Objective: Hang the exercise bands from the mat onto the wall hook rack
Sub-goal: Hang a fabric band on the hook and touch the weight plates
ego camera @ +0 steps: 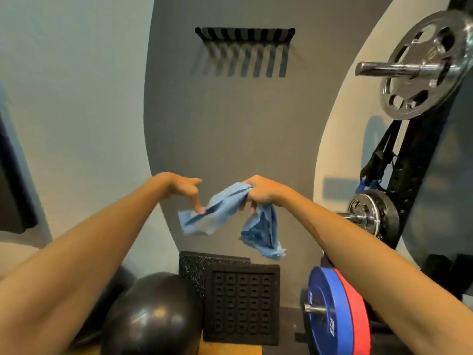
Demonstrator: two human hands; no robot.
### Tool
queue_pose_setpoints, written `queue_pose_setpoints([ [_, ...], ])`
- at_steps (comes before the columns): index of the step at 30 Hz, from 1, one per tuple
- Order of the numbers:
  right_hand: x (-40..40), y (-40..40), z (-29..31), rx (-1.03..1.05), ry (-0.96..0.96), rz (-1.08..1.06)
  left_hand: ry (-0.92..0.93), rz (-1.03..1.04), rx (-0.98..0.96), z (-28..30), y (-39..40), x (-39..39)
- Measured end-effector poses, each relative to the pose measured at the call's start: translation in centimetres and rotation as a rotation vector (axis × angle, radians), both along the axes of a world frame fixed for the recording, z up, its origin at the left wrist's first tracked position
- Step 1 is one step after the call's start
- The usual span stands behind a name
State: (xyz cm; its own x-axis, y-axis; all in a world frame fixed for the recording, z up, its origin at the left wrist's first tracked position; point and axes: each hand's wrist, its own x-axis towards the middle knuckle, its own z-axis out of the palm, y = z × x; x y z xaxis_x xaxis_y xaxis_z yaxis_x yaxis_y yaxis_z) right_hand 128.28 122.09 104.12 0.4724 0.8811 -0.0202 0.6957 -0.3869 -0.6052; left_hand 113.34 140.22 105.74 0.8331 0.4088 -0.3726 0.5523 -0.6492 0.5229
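Below the wall hook rack (245, 34), blue band (225, 208) is mid-air: right hand (263, 192) fists one bunched end, left hand (183, 188) pinches the other with its fingertips, likely spreading the loop open for a hook. Rack bare.

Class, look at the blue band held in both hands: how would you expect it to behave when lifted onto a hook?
The blue band is probably floppy: it sags and bunches between the left hand and right hand. It seems light, since its loose ends hang freely. It would likely drape over the wall hook rack rather than hold a shape.
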Motion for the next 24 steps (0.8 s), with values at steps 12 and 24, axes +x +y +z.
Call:
queue_pose_setpoints([
  [12,14.1,3.3,9.1,0.181,-0.346,-0.089,-0.577,-0.131,-0.049,7.5,-1.2,19.8],
  [24,34.5,3.9,20.2,0.215,-0.163,-0.060,-0.328,-0.314,-0.378,21.9,4.7,37.1],
])
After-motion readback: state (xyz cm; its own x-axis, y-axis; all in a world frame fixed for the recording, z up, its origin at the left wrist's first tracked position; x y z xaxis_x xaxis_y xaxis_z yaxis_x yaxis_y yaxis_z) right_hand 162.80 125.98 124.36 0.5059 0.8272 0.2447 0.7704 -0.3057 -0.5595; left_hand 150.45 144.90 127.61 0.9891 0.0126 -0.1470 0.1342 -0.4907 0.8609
